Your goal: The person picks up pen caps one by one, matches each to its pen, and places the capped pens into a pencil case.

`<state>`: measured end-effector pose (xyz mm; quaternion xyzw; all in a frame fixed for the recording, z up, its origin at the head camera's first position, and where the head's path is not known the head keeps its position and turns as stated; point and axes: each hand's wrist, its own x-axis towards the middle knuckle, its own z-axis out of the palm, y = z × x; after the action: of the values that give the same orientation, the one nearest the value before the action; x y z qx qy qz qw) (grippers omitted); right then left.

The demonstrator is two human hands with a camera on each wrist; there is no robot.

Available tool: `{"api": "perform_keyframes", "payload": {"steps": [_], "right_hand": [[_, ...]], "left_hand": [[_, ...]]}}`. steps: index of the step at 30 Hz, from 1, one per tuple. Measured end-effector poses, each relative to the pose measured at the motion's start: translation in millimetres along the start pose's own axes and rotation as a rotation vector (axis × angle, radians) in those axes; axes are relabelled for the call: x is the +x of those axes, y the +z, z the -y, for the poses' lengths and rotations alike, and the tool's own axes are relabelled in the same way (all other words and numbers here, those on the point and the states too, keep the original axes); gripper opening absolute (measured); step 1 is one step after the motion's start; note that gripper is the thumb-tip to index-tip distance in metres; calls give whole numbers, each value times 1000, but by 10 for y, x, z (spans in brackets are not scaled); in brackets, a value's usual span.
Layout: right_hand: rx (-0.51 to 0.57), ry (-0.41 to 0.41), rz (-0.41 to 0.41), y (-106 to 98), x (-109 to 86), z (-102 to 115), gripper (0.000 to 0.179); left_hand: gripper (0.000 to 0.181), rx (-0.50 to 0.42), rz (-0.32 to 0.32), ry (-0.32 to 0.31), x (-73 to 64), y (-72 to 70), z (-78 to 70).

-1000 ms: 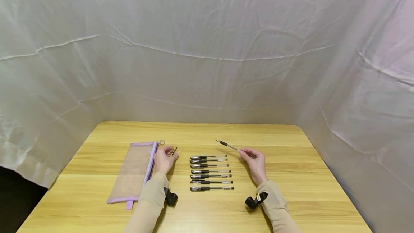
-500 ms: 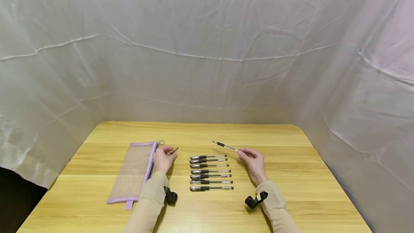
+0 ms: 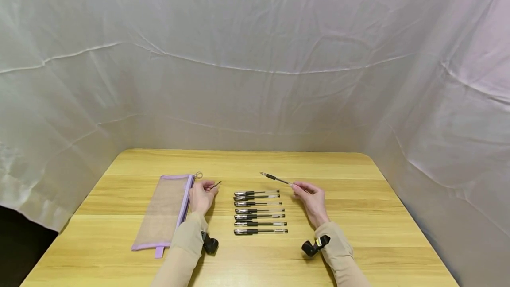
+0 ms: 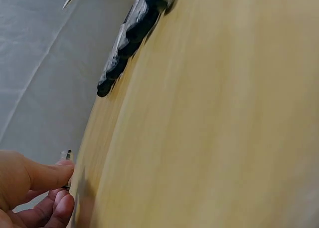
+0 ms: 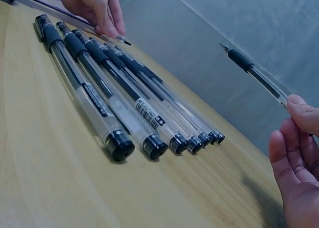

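Note:
My right hand (image 3: 311, 199) pinches an uncapped gel pen (image 3: 276, 178) near its back end, its bare tip pointing left and a little up. Between thumb and fingers, my left hand (image 3: 201, 197) holds a small clear pen cap (image 4: 67, 155), mostly covered by the fingers. A thin dark part of the cap sticks out toward the right in the head view. Pen and cap are apart, with a wide gap between them. Several capped gel pens (image 5: 119, 108) with black grips lie in a row on the table between the hands, caps to the left.
A mesh zip pouch (image 3: 163, 209) with purple edging lies flat at the left, its zipper side beside my left hand. A metal ring (image 3: 198, 175) hangs at its top corner. Grey cloth (image 3: 255, 101) surrounds the wooden table (image 3: 378, 216).
The pen in my right hand has shifted slightly left. The cap in my left hand has tilted, so its end points more to the right. The row of pens and the pouch stay put.

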<state>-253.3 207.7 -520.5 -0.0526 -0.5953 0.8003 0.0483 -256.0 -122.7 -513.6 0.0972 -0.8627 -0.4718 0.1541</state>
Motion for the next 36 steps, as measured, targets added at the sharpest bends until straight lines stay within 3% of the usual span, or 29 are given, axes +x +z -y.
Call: {"api": "perform_keyframes", "payload": {"steps": [6, 13, 16, 23, 36], "right_hand": [[-16, 1, 38, 39, -15, 22, 18], [-101, -25, 122, 108, -33, 42, 27], [-130, -28, 156, 122, -36, 36, 32], [-159, -6, 203, 133, -56, 24, 17], [-189, 3, 228, 137, -85, 41, 18]], "left_hand": [[20, -134, 54, 41, -84, 27, -87], [27, -441, 241, 69, -197, 75, -210], [28, -523, 295, 67, -215, 86, -235], [27, -559, 335, 80, -235, 91, -238], [27, -532, 371, 86, -255, 104, -246]]}}
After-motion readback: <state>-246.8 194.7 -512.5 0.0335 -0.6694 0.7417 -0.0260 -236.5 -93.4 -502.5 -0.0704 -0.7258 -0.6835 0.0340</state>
